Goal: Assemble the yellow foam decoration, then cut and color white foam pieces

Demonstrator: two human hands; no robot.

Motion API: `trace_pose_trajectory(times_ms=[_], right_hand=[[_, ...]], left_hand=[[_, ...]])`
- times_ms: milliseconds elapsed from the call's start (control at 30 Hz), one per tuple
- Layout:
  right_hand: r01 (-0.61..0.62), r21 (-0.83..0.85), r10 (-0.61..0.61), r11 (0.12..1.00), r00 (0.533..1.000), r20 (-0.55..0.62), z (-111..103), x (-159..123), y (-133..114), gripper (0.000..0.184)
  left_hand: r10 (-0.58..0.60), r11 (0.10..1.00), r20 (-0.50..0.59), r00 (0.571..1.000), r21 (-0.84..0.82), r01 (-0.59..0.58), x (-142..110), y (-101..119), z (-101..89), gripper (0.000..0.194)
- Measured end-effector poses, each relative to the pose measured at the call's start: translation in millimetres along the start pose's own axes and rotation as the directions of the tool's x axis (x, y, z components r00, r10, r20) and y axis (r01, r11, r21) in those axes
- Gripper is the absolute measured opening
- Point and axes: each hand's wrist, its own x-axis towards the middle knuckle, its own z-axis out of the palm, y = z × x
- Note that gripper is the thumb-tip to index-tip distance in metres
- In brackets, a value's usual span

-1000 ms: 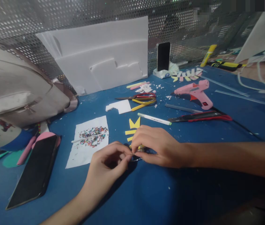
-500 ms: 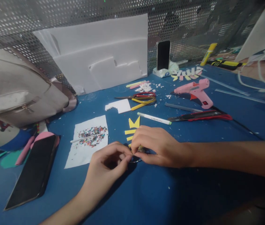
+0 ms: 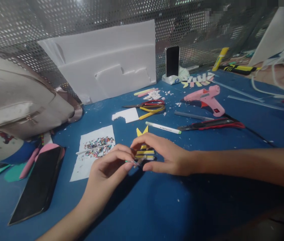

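Both forearms angle inward, the left hand [image 3: 109, 167] pinching thumb to fingers, the right hand [image 3: 165, 157] arched with its thumb seemingly apart.

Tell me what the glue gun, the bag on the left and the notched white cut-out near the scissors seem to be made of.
Glue gun: probably hard plastic, smooth pink, with crisp moulded contours.
Bag: perhaps faux leather or coated fabric; pale and smooth, softly rounded, with a zip.
White cut-out: likely foam sheet, matte, with a ragged edge; thick card is possible.
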Motion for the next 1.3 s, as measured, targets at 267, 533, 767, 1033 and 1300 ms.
trace_pose_trajectory(times_ms=[267, 533, 767, 1033, 1300], right_hand=[[0.029, -0.091, -0.026, 0.995, 0.999, 0.032, 2, 2, 3, 0.027], [-0.146, 0.405, 0.155, 0.903, 0.988, 0.009, 3, 2, 1, 0.038], [-0.113, 0.702, 0.162, 0.703, 0.987, -0.003, 6, 7, 12, 0.021], [-0.047, 0.591, 0.149, 0.805, 0.981, -0.124, 5, 2, 15, 0.023], [-0.086, 0.727, 0.153, 0.681, 0.988, -0.026, 9, 1, 7, 0.032]], left_hand=[[-0.093, 0.973, -0.092, 0.991, -0.222, 0.070, 4, 8, -6.8, 0.014], [-0.091, 0.950, -0.045, 0.995, -0.304, 0.073, 6, 37, -19.1, 0.024], [0.094, 0.991, 0.055, 0.994, -0.105, -0.088, 1, 54, -27.4, 0.045], [0.297, 0.955, -0.042, 0.954, 0.037, -0.295, 10, 62, -30.9, 0.030], [0.388, 0.915, -0.064, 0.919, 0.147, -0.376, 17, 106, -15.1, 0.028]])
